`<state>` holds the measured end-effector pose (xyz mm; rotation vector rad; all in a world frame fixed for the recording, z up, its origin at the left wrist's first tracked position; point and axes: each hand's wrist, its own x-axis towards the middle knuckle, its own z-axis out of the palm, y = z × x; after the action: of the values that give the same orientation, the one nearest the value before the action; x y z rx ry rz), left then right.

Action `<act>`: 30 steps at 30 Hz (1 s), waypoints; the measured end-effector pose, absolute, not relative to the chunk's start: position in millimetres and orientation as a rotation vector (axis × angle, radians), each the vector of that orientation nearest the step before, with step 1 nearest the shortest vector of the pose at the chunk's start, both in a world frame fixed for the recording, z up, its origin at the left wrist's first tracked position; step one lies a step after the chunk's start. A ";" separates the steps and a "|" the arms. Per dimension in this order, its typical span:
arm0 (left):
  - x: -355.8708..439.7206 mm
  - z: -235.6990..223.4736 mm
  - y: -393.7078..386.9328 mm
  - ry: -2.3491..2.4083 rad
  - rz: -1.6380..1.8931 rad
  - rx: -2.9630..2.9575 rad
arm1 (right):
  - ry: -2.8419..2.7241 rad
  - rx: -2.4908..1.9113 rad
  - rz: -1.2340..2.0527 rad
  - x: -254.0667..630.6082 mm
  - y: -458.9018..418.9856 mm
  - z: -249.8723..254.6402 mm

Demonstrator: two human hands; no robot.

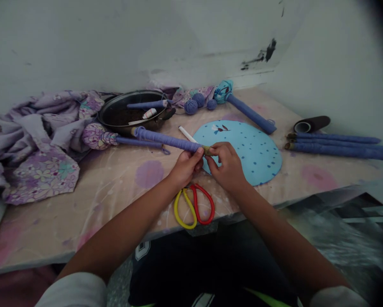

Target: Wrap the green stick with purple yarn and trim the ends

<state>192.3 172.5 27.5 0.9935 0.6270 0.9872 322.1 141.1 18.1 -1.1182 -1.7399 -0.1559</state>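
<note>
My left hand (187,167) is closed around a stick wrapped in purple yarn (169,140), near its right end. Bare greenish-brown wood shows at that end, and my right hand (225,165) pinches it between thumb and fingers. The stick slants across the table, its far end lying over the front of a dark pan. Scissors (194,207) with one yellow and one red handle lie just below my hands, blades hidden. Behind my right hand is a light blue dotted oval sheet (255,153), with a white marker (187,134) at its left edge.
Floral fabric (41,170) heaps at the left beside a cloth-headed wrapped stick (98,136). The dark pan (103,111) holds another wrapped stick. Purple yarn balls (190,107) and a blue cloth-headed stick (252,111) sit behind. More wrapped sticks (341,149) and a brown roll (316,123) lie right.
</note>
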 end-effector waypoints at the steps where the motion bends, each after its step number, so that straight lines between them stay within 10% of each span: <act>1: 192.4 27.3 172.5 0.623 0.984 0.991 | -1.748 -1.114 -0.178 321.5 141.0 18.2; 9: 191.0 29.4 170.4 0.623 0.953 0.984 | -1.680 -1.171 0.299 325.5 139.5 20.6; 30: 190.3 30.6 170.8 0.647 1.005 1.023 | -1.835 -1.108 -0.197 331.1 139.1 20.1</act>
<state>190.3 170.8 30.6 1.0232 0.6469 1.0046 331.1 139.1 20.1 -1.1080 -1.8349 -0.1973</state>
